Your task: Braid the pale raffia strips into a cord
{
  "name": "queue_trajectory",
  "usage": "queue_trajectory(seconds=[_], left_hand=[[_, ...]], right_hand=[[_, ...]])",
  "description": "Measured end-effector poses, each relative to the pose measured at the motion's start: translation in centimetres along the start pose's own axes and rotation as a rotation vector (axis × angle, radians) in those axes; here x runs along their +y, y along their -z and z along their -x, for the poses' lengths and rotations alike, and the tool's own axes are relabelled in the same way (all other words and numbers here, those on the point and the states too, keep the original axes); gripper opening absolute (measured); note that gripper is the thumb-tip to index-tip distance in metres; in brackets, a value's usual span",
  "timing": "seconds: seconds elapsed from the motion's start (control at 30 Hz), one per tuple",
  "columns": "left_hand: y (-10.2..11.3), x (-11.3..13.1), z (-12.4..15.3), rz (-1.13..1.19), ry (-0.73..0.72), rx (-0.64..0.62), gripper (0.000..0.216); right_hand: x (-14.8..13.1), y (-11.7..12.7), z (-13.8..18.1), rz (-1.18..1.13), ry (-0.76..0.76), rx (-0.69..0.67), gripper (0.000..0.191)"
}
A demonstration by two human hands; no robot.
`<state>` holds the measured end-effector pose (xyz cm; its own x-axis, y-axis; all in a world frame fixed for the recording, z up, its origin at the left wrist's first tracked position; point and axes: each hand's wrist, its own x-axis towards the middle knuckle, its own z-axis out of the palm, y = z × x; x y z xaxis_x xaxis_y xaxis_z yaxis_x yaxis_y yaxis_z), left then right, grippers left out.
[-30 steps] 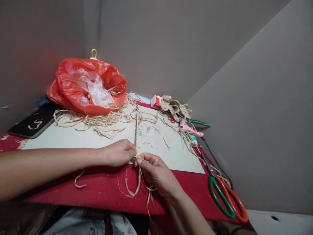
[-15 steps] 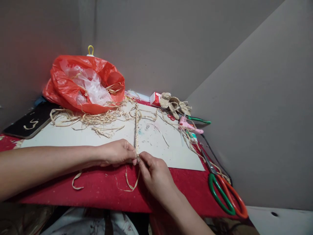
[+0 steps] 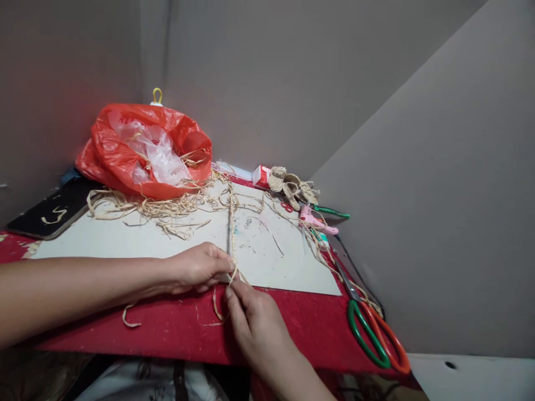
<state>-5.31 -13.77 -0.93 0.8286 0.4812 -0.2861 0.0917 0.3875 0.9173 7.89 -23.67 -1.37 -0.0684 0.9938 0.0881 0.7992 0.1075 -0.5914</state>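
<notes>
A long raffia braid [image 3: 230, 223] lies across the white board [image 3: 125, 242] on the table [image 3: 175, 328]; the left hand [image 3: 196, 270] pinches its near end; the right hand [image 3: 254, 323] grips the loose strands [image 3: 217, 306]; with tails still unplaited, the braid seems mostly but not fully done.

Home craft corner, red-clothed table [image 3: 175, 328] against bare walls, raffia scraps [image 3: 163, 209], scissors [image 3: 371, 334], glue gun [image 3: 315, 221]

There are two hands, one left hand [image 3: 198, 269] and one right hand [image 3: 254, 320]. There is one stick [image 3: 230, 223] wrapped in straw and one straw strip [image 3: 217, 306] at the fingers. There is one red bag [image 3: 121, 156], one white board [image 3: 125, 242], one black slab [image 3: 54, 209], one small box [image 3: 261, 176], one big pair of scissors [image 3: 376, 340], one pink glue gun [image 3: 317, 221] and one green-handled tool [image 3: 332, 211]. The loose straw [image 3: 167, 209] has too many strands to count.
</notes>
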Motion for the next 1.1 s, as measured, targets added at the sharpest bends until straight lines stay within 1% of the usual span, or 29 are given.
queue_trajectory(seconds=[0.07, 0.17, 0.23, 0.27, 0.33, 0.4, 0.43, 0.47, 0.5, 0.53, 0.6, 0.67, 0.7, 0.8, 0.93, 1.03, 1.1], left_hand=[[0.1, -0.1, 0.1, 0.080, 0.036, -0.036, 0.021], [0.0, -0.3, 0.0, 0.106, 0.043, -0.023, 0.021], [0.0, -0.5, 0.0, 0.076, 0.007, 0.006, 0.016], [0.0, -0.5, 0.0, 0.063, -0.003, 0.015, 0.015], [0.0, -0.7, 0.0, 0.058, 0.001, 0.022, 0.016], [0.2, -0.9, 0.0, 0.052, 0.000, 0.033, 0.016], [0.2, -1.0, 0.1, 0.046, -0.010, 0.038, 0.016], [0.3, -1.1, 0.1, 0.041, -0.021, 0.044, 0.016], [0.4, -1.1, 0.1, 0.035, -0.031, 0.050, 0.015], [0.4, -1.1, 0.1, 0.032, -0.034, 0.056, 0.015], [0.5, -1.0, 0.1, 0.028, -0.033, 0.079, 0.014], [0.7, -0.7, 0.1, 0.025, -0.047, 0.116, 0.014], [0.8, -0.5, 0.0, 0.030, -0.058, 0.126, 0.015], [1.4, 0.1, -0.2, 0.028, -0.083, 0.156, 0.018], [2.1, 0.5, -0.5, -0.101, -0.130, 0.228, 0.023], [2.3, 0.5, -0.9, -0.198, -0.134, 0.235, 0.029], [2.2, 0.5, -1.1, -0.219, -0.088, 0.220, 0.033]], right_hand=[[0.5, -1.0, 0.3, 0.129, -0.007, 0.012, 0.029], [0.7, -1.7, 0.7, 0.270, -0.012, 0.008, 0.029], [0.0, -1.5, 1.0, 0.293, 0.005, -0.026, 0.026], [-0.5, -1.1, 1.2, 0.281, 0.019, -0.068, 0.024], [-1.8, 0.3, 1.6, 0.229, 0.073, -0.238, 0.021], [-2.9, 2.5, 1.6, 0.155, 0.129, -0.420, 0.020], [-3.1, 3.8, 1.5, 0.109, 0.146, -0.456, 0.018], [-3.0, 5.1, 1.1, 0.063, 0.139, -0.425, 0.018], [-2.6, 6.3, 0.5, 0.020, 0.106, -0.333, 0.019], [-1.9, 7.3, -0.4, -0.028, 0.079, -0.240, 0.025], [0.2, 8.8, -2.9, -0.083, 0.002, -0.057, 0.030], [2.7, 9.2, -6.3, -0.100, -0.095, 0.051, 0.029], [3.8, 9.2, -8.2, -0.085, -0.137, 0.079, 0.027], [6.4, 8.6, -14.3, -0.040, -0.168, 0.114, 0.022], [7.6, 7.5, -21.9, 0.016, -0.211, 0.129, 0.021], [7.9, 6.5, -25.9, 0.002, -0.252, 0.073, 0.032], [8.3, 5.9, -27.5, -0.032, -0.272, 0.038, 0.033]])
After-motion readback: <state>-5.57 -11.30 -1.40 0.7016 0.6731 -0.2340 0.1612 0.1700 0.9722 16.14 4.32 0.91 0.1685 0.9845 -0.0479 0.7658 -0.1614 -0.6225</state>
